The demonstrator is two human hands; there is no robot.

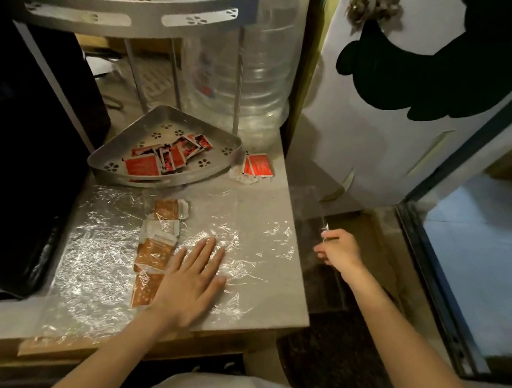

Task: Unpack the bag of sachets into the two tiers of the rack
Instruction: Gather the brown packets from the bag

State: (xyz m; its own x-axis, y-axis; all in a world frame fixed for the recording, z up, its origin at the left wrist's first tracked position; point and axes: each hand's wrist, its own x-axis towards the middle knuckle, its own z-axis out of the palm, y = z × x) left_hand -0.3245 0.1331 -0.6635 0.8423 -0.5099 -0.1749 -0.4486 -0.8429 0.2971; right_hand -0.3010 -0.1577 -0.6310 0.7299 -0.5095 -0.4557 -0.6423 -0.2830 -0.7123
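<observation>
Flat, empty left hand (192, 278) touches the strip of orange foil sachets (155, 254) running front-to-back on the bench; right hand (340, 251) pinches clear plastic bag (240, 250) past the right edge.

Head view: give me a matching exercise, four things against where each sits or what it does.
1. red sachets pile
2. orange sachet strip
3. left hand
4. right hand

A. pinches the clear plastic wrap's edge past the counter's edge
B. in the lower metal rack tier
C. lies flat on the wrap
D. on the counter under the wrap

Pairs: 1-B, 2-D, 3-C, 4-A
</observation>
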